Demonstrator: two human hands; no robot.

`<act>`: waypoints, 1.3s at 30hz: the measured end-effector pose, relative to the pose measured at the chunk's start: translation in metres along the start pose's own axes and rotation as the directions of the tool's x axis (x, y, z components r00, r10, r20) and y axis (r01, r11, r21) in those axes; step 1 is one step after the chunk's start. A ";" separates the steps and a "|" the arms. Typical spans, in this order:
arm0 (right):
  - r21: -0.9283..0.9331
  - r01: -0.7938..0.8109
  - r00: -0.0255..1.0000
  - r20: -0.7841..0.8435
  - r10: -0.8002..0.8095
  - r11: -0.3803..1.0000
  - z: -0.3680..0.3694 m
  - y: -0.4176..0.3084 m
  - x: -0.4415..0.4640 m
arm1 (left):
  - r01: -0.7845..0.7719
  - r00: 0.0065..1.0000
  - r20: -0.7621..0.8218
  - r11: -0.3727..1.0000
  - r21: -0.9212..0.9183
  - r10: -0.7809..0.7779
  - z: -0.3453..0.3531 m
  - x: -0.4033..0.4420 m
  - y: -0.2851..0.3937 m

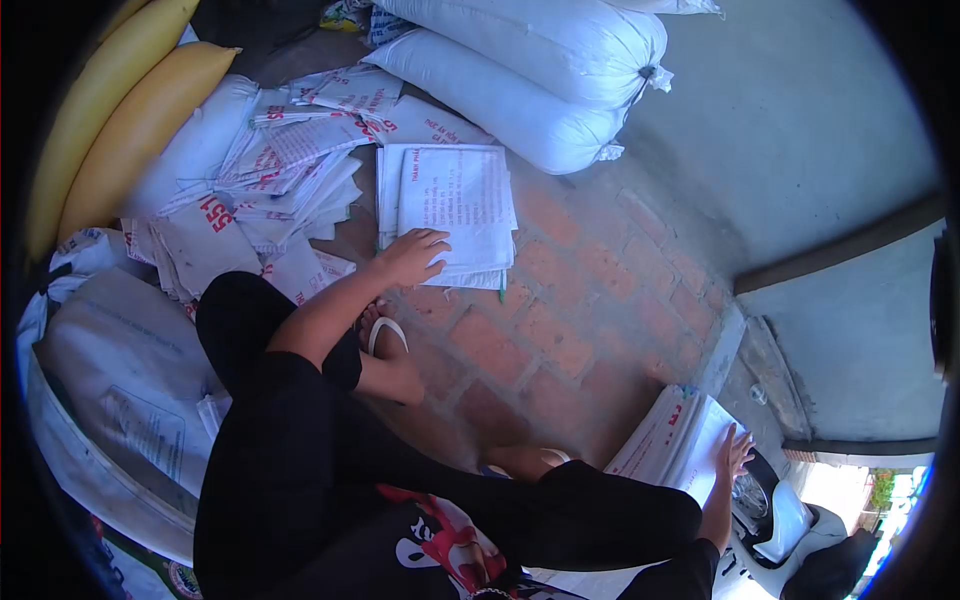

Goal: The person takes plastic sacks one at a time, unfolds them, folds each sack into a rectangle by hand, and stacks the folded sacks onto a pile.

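My left hand (412, 257) rests on the lower left corner of a neat pile of folded white printed sacks (455, 200) on the floor. Its fingers are stretched out and slightly bent over the top sack. Off to the right, my right hand (737, 450) lies with spread fingers against the edge of a second stack of folded white sacks (680, 440) with red print. That stack is beside my knee. Neither hand shows anything closed inside it.
Loose folded sacks (290, 160) lie heaped at upper left. Full white sacks (520, 90) lie along the wall (790, 130), and yellow filled sacks (140, 130) stand at far left. Brick floor (540, 330) lies between the stacks. A motorbike (785, 530) stands at lower right.
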State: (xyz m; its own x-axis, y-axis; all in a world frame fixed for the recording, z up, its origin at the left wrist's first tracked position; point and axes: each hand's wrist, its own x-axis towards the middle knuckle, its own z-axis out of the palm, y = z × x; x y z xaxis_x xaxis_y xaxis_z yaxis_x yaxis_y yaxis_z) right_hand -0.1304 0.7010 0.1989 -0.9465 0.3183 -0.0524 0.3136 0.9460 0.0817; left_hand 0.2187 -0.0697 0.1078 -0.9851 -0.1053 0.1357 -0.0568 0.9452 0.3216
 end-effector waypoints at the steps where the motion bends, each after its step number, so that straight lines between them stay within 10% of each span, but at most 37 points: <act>1: 0.051 0.040 0.994 -0.108 -0.034 0.998 -0.003 -0.002 0.003 | 0.134 0.991 -0.003 0.990 -0.043 -0.134 0.006 -0.008 0.003; 8: 0.212 0.756 0.628 -0.501 -0.596 0.619 -0.096 -0.120 -0.016 | 0.726 0.683 0.031 0.674 -0.133 -0.730 0.036 -0.046 -0.056; 12: 0.293 0.881 0.466 -0.402 -0.788 0.371 -0.145 -0.207 -0.112 | 0.333 0.688 0.531 0.865 0.374 -0.495 -0.029 -0.041 -0.121; 14: 0.250 0.928 0.344 -0.296 -0.891 0.275 -0.146 -0.228 -0.140 | 0.279 0.707 0.555 0.893 0.352 -0.439 -0.097 -0.035 -0.130; 18: 0.434 0.844 0.378 -0.063 -0.924 0.316 -0.133 -0.229 -0.176 | 0.552 0.756 0.160 0.749 0.366 -0.635 -0.166 -0.047 -0.194; 22: 0.432 0.813 0.424 0.020 -0.906 0.390 -0.138 -0.229 -0.177 | 0.822 0.550 -0.243 0.466 0.328 -0.799 -0.177 -0.066 -0.235; 29: 0.470 0.747 0.487 0.094 -0.869 0.469 -0.130 -0.217 -0.190 | 0.820 0.527 -0.289 0.388 0.422 -0.799 -0.152 -0.101 -0.290; 34: 0.479 0.733 0.489 0.125 -0.863 0.484 -0.136 -0.221 -0.202 | 0.733 0.648 -0.504 0.648 0.206 -0.572 -0.198 -0.061 -0.240; 39: 0.625 0.673 0.446 0.084 -0.891 0.396 -0.151 -0.249 -0.229 | 0.238 0.703 -0.710 0.955 0.178 -0.043 -0.246 0.048 -0.127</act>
State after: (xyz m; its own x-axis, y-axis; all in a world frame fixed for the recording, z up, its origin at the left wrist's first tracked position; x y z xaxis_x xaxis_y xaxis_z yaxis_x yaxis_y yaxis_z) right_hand -0.0031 0.3835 0.3411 -0.6953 -0.6958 -0.1802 -0.4655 0.6269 -0.6247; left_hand 0.2181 -0.2715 0.3043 -0.5751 -0.3343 0.7466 -0.3176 0.9323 0.1728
